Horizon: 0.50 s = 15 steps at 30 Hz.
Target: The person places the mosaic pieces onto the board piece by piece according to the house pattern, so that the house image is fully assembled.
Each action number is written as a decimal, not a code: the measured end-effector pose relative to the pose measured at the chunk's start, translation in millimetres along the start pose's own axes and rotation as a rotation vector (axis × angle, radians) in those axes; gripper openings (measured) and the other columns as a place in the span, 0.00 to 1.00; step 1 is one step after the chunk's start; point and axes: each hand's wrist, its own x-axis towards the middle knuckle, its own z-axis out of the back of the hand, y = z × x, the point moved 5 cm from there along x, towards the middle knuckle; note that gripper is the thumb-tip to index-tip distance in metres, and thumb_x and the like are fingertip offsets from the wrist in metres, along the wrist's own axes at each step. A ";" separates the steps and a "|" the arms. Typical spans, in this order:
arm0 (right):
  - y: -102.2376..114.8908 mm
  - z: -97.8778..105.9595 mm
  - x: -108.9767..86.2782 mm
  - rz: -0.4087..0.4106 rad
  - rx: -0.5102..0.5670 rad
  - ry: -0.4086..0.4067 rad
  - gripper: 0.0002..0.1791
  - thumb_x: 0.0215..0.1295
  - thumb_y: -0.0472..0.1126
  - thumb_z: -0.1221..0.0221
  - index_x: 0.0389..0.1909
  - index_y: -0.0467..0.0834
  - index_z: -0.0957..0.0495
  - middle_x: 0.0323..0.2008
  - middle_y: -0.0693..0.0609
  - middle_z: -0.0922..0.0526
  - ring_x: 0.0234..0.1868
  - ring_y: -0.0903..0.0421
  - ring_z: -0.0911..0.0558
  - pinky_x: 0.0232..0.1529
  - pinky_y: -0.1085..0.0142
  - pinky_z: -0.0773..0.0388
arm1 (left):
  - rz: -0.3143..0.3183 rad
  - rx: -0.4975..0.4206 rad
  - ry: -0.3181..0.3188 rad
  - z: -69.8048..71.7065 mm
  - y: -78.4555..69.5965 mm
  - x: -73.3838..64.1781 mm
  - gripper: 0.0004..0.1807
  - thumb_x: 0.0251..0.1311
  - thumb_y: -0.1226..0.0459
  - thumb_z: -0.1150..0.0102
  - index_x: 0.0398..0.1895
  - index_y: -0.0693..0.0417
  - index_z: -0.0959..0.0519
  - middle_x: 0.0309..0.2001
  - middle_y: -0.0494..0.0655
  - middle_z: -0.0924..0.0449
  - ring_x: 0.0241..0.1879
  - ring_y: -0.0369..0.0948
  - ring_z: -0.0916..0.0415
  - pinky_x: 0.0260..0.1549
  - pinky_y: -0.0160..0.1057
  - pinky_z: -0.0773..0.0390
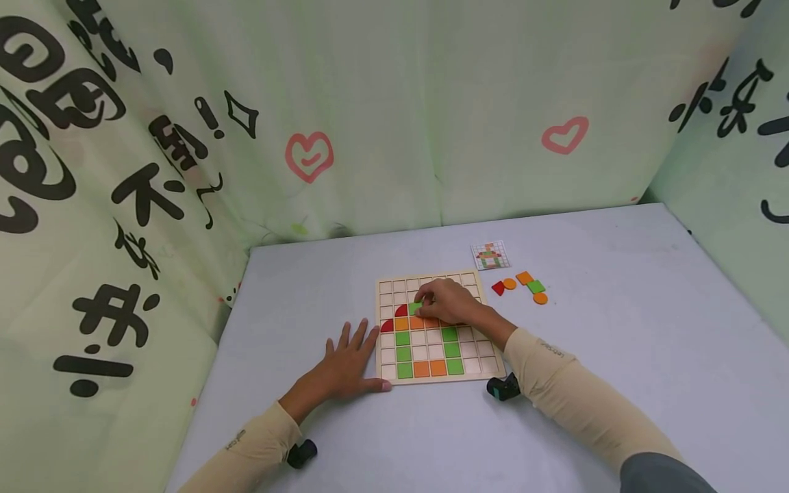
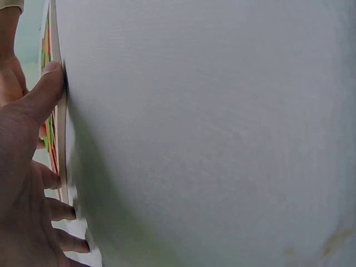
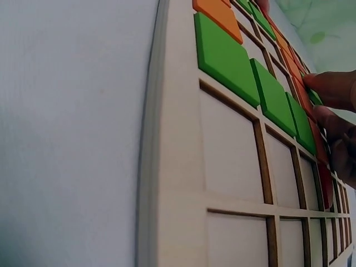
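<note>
A wooden grid board (image 1: pixel 487 368) lies on the table, partly filled with green, orange and red tiles. My right hand (image 1: pixel 448 301) reaches over its upper middle and pinches a green square tile (image 1: pixel 415 309) at a cell beside a red quarter-round tile (image 1: pixel 402 311). In the right wrist view the thumb and a finger (image 3: pixel 331 89) meet at that green tile, beyond a row of green squares (image 3: pixel 272 94). My left hand (image 1: pixel 351 363) lies spread at the board's left edge, its thumb along the near edge. Part of the orange row is hidden under the right hand.
A small pattern card (image 1: pixel 490 255) lies behind the board's right corner. Right of the board are loose tiles: a red piece (image 1: pixel 498 288), orange rounds (image 1: pixel 540 298), an orange square (image 1: pixel 524 277) and a green square (image 1: pixel 535 286). A curtain (image 1: pixel 394 137) hangs behind the table.
</note>
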 end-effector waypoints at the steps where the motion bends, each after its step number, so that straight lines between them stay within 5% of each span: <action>1: 0.0 0.1 0.1 -0.002 -0.001 -0.004 0.13 0.63 0.46 0.32 0.45 0.45 0.15 0.29 0.55 0.17 0.32 0.58 0.23 0.38 0.64 0.27 | 0.001 -0.001 0.000 0.1 0.0 -0.1 0.61 0.51 0.30 0.38 0.81 0.47 0.52 0.81 0.56 0.57 0.78 0.67 0.62 0.64 0.76 0.48; 15: -0.5 1.2 -1.1 -0.020 0.016 -0.028 0.12 0.62 0.47 0.31 0.42 0.45 0.13 0.29 0.55 0.17 0.33 0.57 0.24 0.36 0.65 0.29 | 0.002 -0.001 0.001 -1.1 0.9 0.4 0.62 0.50 0.29 0.38 0.82 0.47 0.52 0.82 0.56 0.58 0.78 0.66 0.63 0.65 0.77 0.49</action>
